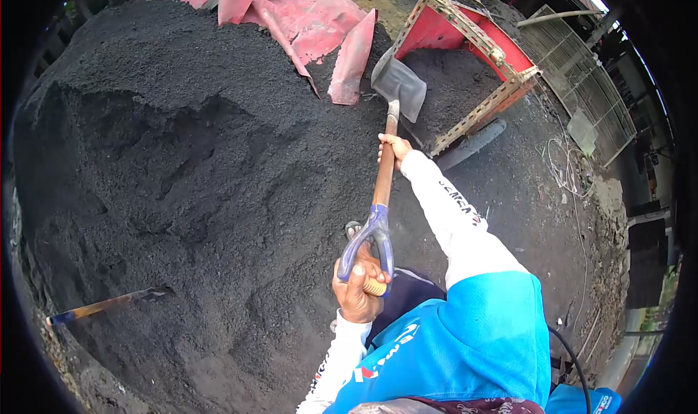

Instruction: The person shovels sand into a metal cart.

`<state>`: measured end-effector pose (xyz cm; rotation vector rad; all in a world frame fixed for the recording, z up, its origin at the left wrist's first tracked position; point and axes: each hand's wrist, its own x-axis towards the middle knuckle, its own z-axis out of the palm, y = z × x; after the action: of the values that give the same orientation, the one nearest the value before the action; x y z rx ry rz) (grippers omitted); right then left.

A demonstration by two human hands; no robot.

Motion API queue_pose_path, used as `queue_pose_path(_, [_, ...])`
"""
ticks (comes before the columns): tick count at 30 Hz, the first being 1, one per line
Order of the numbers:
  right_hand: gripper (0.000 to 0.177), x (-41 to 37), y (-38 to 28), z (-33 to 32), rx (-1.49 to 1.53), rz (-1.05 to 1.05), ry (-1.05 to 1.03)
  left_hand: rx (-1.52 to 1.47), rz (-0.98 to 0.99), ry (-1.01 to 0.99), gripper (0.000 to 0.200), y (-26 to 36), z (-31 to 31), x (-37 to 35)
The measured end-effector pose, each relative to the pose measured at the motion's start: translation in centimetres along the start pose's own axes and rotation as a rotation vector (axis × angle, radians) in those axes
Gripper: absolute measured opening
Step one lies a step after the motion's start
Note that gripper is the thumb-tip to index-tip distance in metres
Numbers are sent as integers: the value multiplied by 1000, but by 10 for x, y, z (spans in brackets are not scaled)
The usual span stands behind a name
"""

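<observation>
My left hand (356,295) is closed round the yellow grip inside the blue D-shaped handle of a shovel (384,174). Farther up, my right hand (395,152) wraps round the wooden shaft just below the metal socket. The shovel's grey blade (401,86) is tilted at the near left edge of a red box with a perforated metal frame (476,116). Dark granular material (454,79) lies inside the box. To the left rises a large heap of the same dark material (182,174).
Bent red sheets (313,21) lie on the far side of the heap. Another tool's handle (102,306) sticks out of the heap at lower left. A wire mesh panel (582,72), loose wire (567,170) and rubble are on the right. My foot (354,230) is beside the shovel handle.
</observation>
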<state>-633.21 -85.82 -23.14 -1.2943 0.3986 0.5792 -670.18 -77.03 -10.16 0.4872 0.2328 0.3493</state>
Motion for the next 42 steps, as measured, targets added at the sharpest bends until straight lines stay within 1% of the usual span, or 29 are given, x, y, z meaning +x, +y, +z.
queue_pose_path(2, [19,52,125,0,105,136,-120,-23,-53,431,33,-22,-103,-59])
queue_pose_path(3, [18,34,179,12,64,263,-118,-94,-72,661,37,-34,-157,-97])
queue_pose_path(4, [20,2,242,23,19,393,-123,-88,-78,831,44,-46,-207,-146])
queue_pose_path(6, [20,-79,382,22,-112,664,-179,-126,-176,1419,58,-57,-244,-257])
queue_pose_path(7, [16,-129,445,21,-269,793,-75,-122,-212,1622,63,-61,-238,-312])
queue_pose_path(8, [16,-178,481,19,-345,909,-54,-49,-187,1908,64,-67,-223,-362])
queue_pose_path(9, [16,-206,504,10,-357,995,-61,-25,-213,2059,63,-69,-210,-404])
queue_pose_path(11, [15,-227,513,-2,-337,1097,-64,-70,-270,2204,62,-72,-182,-474])
queue_pose_path(13, [15,-213,515,-11,-328,1139,-68,-92,-295,2256,60,-70,-173,-500])
queue_pose_path(15, [14,-196,523,-8,-332,1150,-73,-89,-274,2220,59,-67,-177,-496])
queue_pose_path(17, [14,-182,538,4,-352,1127,-91,-79,-199,2105,57,-73,-211,-454])
queue_pose_path(18, [14,-164,542,11,-343,1103,-96,-37,-185,2148,55,-67,-233,-368])
queue_pose_path(19, [14,-143,539,20,-331,1069,-103,-40,-159,2029,54,-72,-257,-317])
queue_pose_path(20, [13,-119,535,29,-315,1035,-111,-23,-153,1988,55,-77,-263,-268])
queue_pose_path(21, [13,-96,531,37,-297,1004,-119,22,-106,1908,53,-86,-268,-253])
queue_pose_path(22, [13,-78,524,42,-285,975,-122,-20,-104,1979,52,-92,-272,-249])
queue_pose_path(26, [12,-80,495,38,-273,926,-94,55,-36,1889,51,-102,-250,-267])
queue_pose_path(27, [12,-86,485,32,-271,908,-82,129,-46,1914,51,-99,-247,-266])
queue_pose_path(30, [12,-83,445,10,-244,810,-14,124,-96,1813,56,-98,-257,-259])
queue_pose_path(33, [12,-40,363,-25,-133,596,66,45,-151,1551,55,-114,-251,-200])
queue_pose_path(34, [11,-22,313,-37,-57,499,76,22,-191,1438,56,-125,-251,-174])
queue_pose_path(35, [11,-16,245,-38,21,404,79,-26,-190,1314,55,-134,-237,-139])
queue_pose_path(36, [10,-27,174,-42,185,314,124,-67,-179,1163,53,-143,-222,-103])
queue_pose_path(37, [10,27,153,-71,210,172,50,-54,-144,1008,49,-146,-195,-61])
queue_pose_path(38, [13,44,99,-81,179,55,53,-22,-69,772,44,-139,-150,-22])
queue_pose_path(39, [18,55,50,-87,-1,-157,102,-8,-14,510,36,-130,-99,9])
queue_pose_path(40, [19,39,-10,-88,-30,-113,177,39,-27,302,31,-120,-48,31])
queue_pose_path(41, [21,64,-40,-108,61,-121,80,149,0,193,29,-106,10,37])
queue_pose_path(42, [24,43,-67,-110,-17,-73,22,355,15,86,32,-95,45,33])
